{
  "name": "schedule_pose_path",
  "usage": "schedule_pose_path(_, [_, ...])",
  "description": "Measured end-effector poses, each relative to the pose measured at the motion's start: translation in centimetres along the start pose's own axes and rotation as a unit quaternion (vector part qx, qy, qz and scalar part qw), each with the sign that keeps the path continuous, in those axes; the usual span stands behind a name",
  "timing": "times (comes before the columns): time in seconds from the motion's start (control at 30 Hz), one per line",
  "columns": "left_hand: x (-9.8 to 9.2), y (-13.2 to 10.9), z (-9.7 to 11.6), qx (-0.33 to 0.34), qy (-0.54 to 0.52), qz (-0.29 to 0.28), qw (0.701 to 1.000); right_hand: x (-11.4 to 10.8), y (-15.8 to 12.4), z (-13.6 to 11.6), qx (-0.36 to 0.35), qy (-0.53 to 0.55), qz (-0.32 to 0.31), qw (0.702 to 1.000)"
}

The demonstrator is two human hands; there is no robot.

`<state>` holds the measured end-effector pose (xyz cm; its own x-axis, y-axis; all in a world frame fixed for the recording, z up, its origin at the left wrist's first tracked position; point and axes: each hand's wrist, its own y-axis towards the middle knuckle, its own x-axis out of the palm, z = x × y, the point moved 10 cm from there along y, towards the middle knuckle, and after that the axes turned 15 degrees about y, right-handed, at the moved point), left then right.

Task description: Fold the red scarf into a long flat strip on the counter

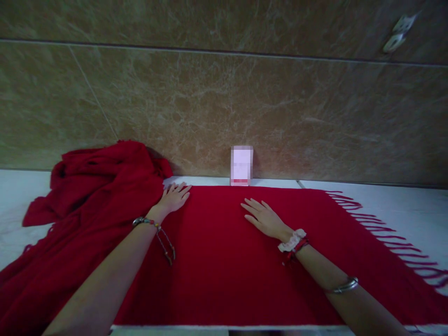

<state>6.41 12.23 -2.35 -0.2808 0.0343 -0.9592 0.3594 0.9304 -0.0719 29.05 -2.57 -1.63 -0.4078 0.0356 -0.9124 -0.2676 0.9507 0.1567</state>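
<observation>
A red fringed scarf [224,270] lies spread flat over a white counter [402,205]. Its left part is bunched in a heap [105,182] against the wall. My left hand [174,196] lies flat and open on the scarf's far edge, right beside the heap. My right hand [263,217] also lies flat and open on the smooth cloth, fingers stretched toward the wall. Both wrists wear bracelets. The fringe [392,238] runs along the scarf's right end.
A small blurred card [241,165] stands against the brown marble wall [224,107] just behind the scarf. A white fitting [399,32] is fixed on the wall at the upper right. Bare white counter shows right of the fringe and at far left.
</observation>
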Motion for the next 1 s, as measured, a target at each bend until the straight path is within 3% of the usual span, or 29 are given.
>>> schedule_pose_path(0.23, [-0.4,0.4,-1.1,0.013,0.047,0.045,0.998,-0.1,-0.1,-0.2,-0.002,-0.006,0.001,1.000])
schedule_pose_path(0.3, [-1.6,-0.3,0.2,0.012,0.057,0.069,0.996,-0.1,0.0,-0.2,0.002,-0.005,-0.005,1.000])
schedule_pose_path(0.43, [-3.8,-2.3,5.0,0.026,0.022,0.129,0.991,-0.4,0.0,-0.2,0.014,0.002,0.008,1.000])
schedule_pose_path(0.53, [-2.9,-3.0,7.6,0.035,-0.032,0.075,0.996,-1.4,-0.1,0.2,0.029,-0.008,0.055,0.998])
schedule_pose_path(0.6, [-2.2,-3.0,8.3,0.039,-0.048,0.046,0.997,-1.7,-0.2,0.9,0.060,-0.016,0.070,0.996])
schedule_pose_path(0.7, [-2.0,-2.9,8.1,0.046,-0.049,0.037,0.997,-1.1,-0.3,1.9,0.107,-0.021,0.037,0.993])
schedule_pose_path(0.87, [-2.1,-2.8,7.9,0.049,-0.035,0.023,0.998,-0.9,-0.5,3.2,0.116,-0.048,0.003,0.992])
schedule_pose_path(1.0, [-2.2,-2.9,8.1,0.050,-0.032,0.016,0.998,-2.4,-1.6,7.6,0.161,-0.075,0.009,0.984])
